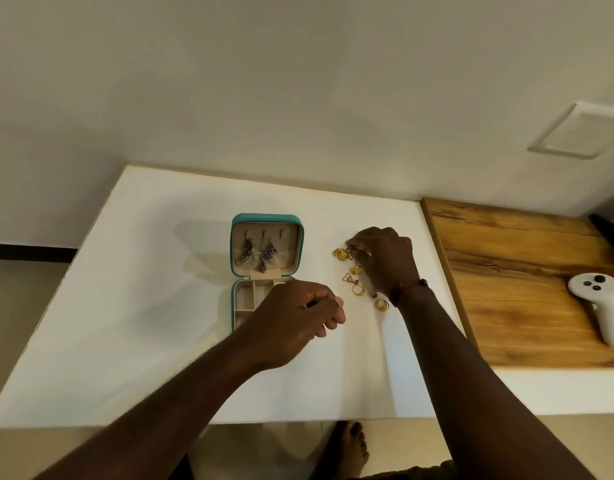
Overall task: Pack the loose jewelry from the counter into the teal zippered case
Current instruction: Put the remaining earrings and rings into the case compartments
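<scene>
The teal zippered case lies open on the white counter, its beige lid holding two dark dangling earrings. My left hand hovers over the case's lower tray with fingers curled; whether it holds anything is hidden. To the right, my right hand pinches a small piece next to a gold flower-shaped piece. Below that hand lie loose gold pieces: a triangle earring, a ring and a gold hoop.
The white counter ends at a front edge near my bare foot. A wooden board adjoins it on the right, carrying a white handheld controller. A wall stands behind.
</scene>
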